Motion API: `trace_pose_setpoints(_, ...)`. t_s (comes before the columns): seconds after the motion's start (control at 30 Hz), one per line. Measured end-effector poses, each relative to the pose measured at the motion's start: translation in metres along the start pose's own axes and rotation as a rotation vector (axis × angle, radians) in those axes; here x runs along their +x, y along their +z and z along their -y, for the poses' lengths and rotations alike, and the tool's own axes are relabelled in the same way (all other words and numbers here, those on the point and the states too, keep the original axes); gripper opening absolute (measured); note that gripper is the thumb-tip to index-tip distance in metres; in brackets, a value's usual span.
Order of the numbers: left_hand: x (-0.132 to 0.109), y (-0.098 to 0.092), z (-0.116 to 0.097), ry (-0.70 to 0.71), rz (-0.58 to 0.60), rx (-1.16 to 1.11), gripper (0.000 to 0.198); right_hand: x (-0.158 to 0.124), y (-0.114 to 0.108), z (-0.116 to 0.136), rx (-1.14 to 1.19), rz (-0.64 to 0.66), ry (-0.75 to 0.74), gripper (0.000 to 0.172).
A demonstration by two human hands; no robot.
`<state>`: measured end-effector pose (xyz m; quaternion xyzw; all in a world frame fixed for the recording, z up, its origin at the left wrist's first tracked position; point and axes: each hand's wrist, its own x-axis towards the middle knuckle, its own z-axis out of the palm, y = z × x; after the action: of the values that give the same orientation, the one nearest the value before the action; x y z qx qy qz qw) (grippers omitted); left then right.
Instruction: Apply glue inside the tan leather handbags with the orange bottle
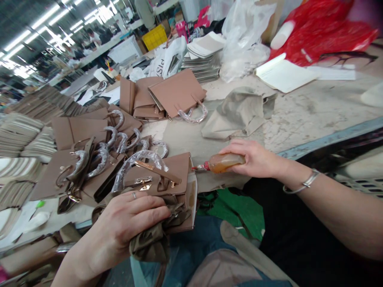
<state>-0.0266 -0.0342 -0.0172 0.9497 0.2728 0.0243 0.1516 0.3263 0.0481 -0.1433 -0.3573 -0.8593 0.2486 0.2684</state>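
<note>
Workbench (299, 107) | brown bag (179, 164), gold-toned clasp (145, 187), plastic-wrapped handle (125, 165) | right grip (251, 157) holding amber bottle (226, 162) | left grip (128, 219) holding olive cloth (152, 243)

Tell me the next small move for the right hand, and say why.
Likely run the bottle's red tip down the side edge of the brown bag: the right hand grips the bottle with its tip at or very near that edge, and the left hand holds bunched olive cloth by the bag.
</note>
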Motion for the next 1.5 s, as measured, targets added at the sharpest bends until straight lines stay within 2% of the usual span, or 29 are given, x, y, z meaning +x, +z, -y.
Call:
trace_pose_setpoints(0.07, 0.001, -0.001, 0.0, 0.0, 0.0, -0.001, 0.025, 0.0, -0.002, 0.001, 0.039, 0.024, -0.019, 0.036)
trace_pose_setpoints(0.17, 0.003, -0.001, 0.001, 0.005, -0.021, 0.005, 0.024, 0.002, -0.002, 0.005, 0.061, 0.154, -0.026, 0.036)
trace_pose_setpoints(0.23, 0.003, -0.001, 0.001, 0.001, -0.013, 0.004, 0.024, 0.002, 0.0, 0.007, 0.022, 0.191, -0.008, 0.037)
trace_pose_setpoints(0.43, 0.002, 0.0, 0.003, -0.014, 0.033, -0.017, 0.025, -0.001, 0.002, 0.006, -0.06, 0.049, 0.012, 0.038)
trace_pose_setpoints(0.6, 0.004, -0.001, 0.004, -0.002, 0.039, -0.022, 0.025, -0.002, 0.003, 0.006, -0.003, 0.168, -0.006, 0.04)
trace_pose_setpoints(0.77, 0.007, -0.002, 0.001, -0.01, 0.022, -0.003, 0.025, -0.001, 0.004, 0.004, -0.075, 0.036, -0.002, 0.04)
trace_pose_setpoints(0.9, 0.009, -0.003, 0.0, 0.003, 0.02, -0.011, 0.026, -0.002, 0.005, 0.005, -0.03, 0.139, -0.019, 0.04)
trace_pose_setpoints(1.03, 0.009, -0.004, 0.0, -0.005, 0.037, -0.004, 0.026, -0.002, 0.006, 0.005, -0.095, 0.068, 0.011, 0.043)
trace_pose_setpoints(1.17, 0.008, -0.004, 0.001, -0.004, 0.043, -0.004, 0.025, -0.001, 0.009, 0.003, -0.05, 0.112, -0.011, 0.043)
trace_pose_setpoints(1.3, 0.008, -0.002, 0.002, -0.009, 0.024, -0.008, 0.024, 0.0, 0.006, -0.005, -0.076, 0.001, 0.018, 0.039)
trace_pose_setpoints(1.37, 0.008, -0.004, 0.003, -0.02, -0.022, -0.024, 0.022, -0.001, -0.001, -0.009, 0.005, -0.06, 0.028, 0.037)
trace_pose_setpoints(1.43, 0.009, -0.011, 0.006, -0.079, -0.088, -0.074, 0.021, -0.002, -0.01, -0.011, 0.197, -0.124, 0.14, 0.04)
trace_pose_setpoints(1.47, 0.009, -0.016, 0.009, -0.154, -0.135, -0.122, 0.021, -0.002, -0.014, -0.012, 0.335, -0.191, 0.23, 0.042)
trace_pose_setpoints(1.5, 0.01, -0.023, 0.014, -0.273, -0.241, -0.203, 0.023, -0.001, -0.018, -0.012, 0.493, -0.281, 0.324, 0.044)
